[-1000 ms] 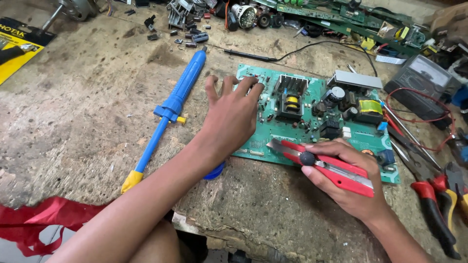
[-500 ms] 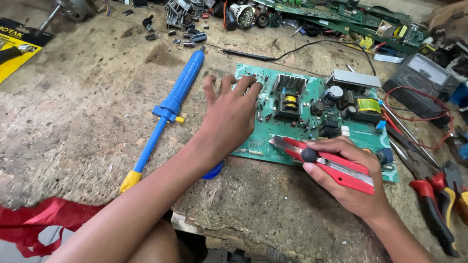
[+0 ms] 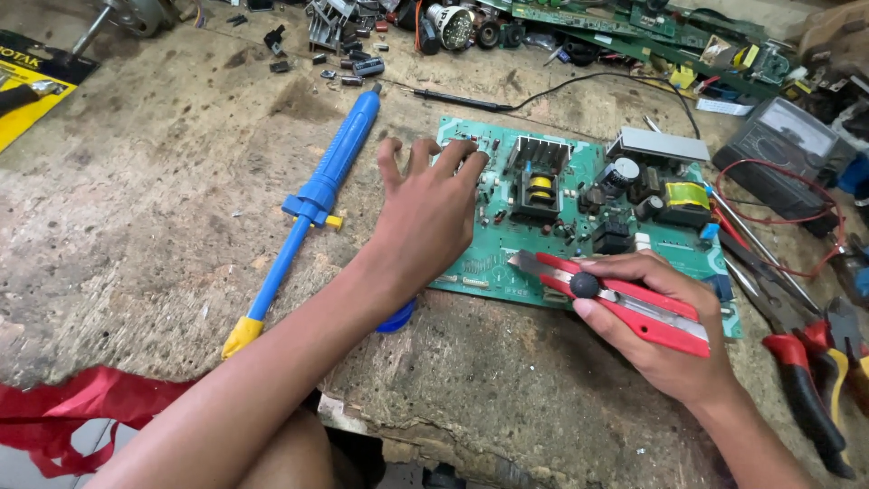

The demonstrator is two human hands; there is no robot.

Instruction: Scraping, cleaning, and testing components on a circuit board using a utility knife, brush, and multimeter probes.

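A green circuit board (image 3: 579,213) with a transformer, capacitors and a heat sink lies flat on the worn wooden bench. My left hand (image 3: 425,213) rests palm down on the board's left end, fingers spread, holding nothing. My right hand (image 3: 665,340) grips a red utility knife (image 3: 625,299) over the board's near edge. The blade tip points left and touches or nearly touches the board. My thumb sits by the knife's black knob.
A long blue desoldering pump (image 3: 312,204) with a yellow tip lies left of the board. Red-handled pliers (image 3: 806,389) lie at the right. A multimeter (image 3: 783,145) with red leads is at the far right. Loose parts and other boards crowd the back edge. Red cloth (image 3: 81,407) hangs bottom left.
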